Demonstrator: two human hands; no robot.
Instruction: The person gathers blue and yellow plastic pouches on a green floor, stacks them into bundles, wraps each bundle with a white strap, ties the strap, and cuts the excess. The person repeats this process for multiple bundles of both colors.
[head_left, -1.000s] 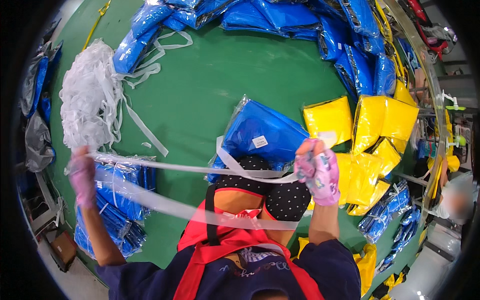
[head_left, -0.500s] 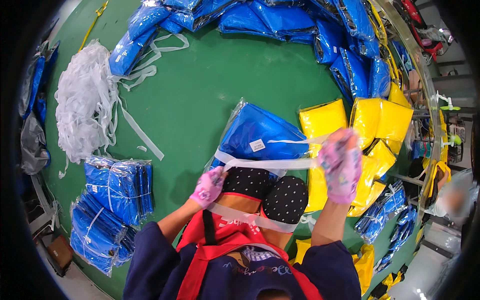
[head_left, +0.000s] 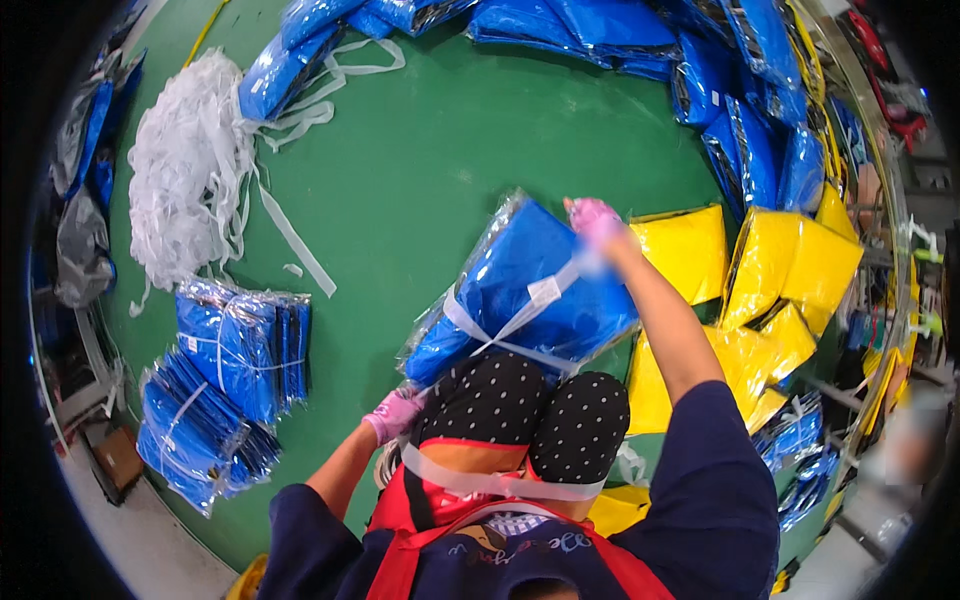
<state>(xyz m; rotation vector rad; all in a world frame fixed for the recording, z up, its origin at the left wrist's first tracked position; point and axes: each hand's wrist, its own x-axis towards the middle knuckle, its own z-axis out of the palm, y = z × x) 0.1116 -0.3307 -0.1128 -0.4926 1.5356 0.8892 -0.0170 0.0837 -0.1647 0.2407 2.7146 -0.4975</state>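
A bundle of blue, film-wrapped folded packets (head_left: 590, 310) lies tilted against my knees, with a small white label on it. White strap (head_left: 525, 315) crosses over its face, one length running up to my right hand. My right hand (head_left: 598, 222), in a pink patterned glove, is closed at the bundle's far right edge where the strap ends; its fingers are partly blurred. At the near left corner, my left hand (head_left: 395, 412), gloved likewise, is closed on the bundle's edge. Its fingertips are partly hidden.
A heap of loose white strap (head_left: 190, 170) lies on the green floor (head_left: 400, 170) at left. Tied blue bundles (head_left: 235, 345) sit below it. Blue packets (head_left: 570, 30) line the far side, and yellow packets (head_left: 685, 250) lie at right.
My right hand has moved away from me and left, to the bundle's far edge. My left hand dropped to the near corner. The strap now crosses the bundle's face, and the bundle has turned.
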